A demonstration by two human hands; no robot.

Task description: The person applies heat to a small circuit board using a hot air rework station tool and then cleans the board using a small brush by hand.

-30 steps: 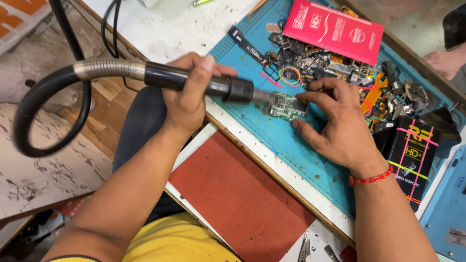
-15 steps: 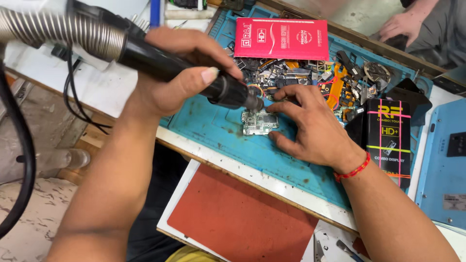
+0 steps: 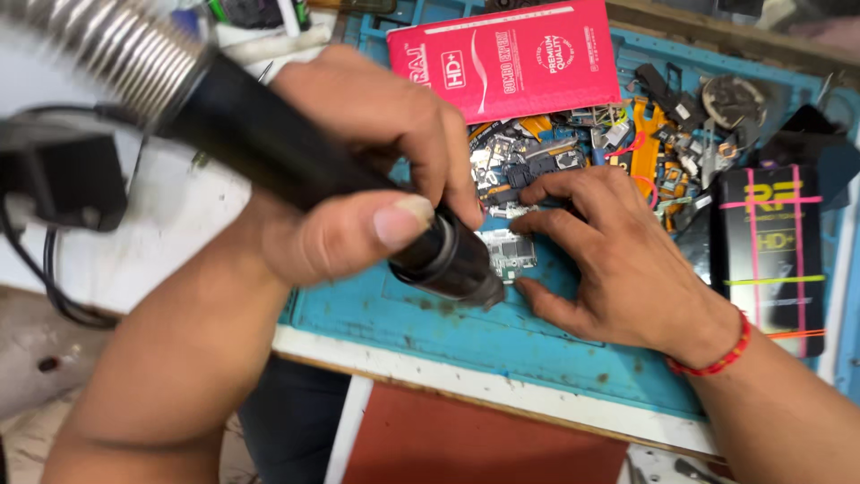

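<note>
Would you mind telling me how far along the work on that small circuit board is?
Done: the bare circuit board lies out on the blue mat, loose parts heaped behind it. In hand: the left hand aims the black hot-air nozzle at the board while the right hand steadies it. Left: the board is not back in any housing.

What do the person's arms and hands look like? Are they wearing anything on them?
Both arms are bare, with no sleeves showing and no gloves. The left hand has nothing on it: no ring, watch or band in view. Its thumbnail is short and plain. The right hand is bare too, but a thin red bracelet of thread or small beads circles its wrist.
</note>
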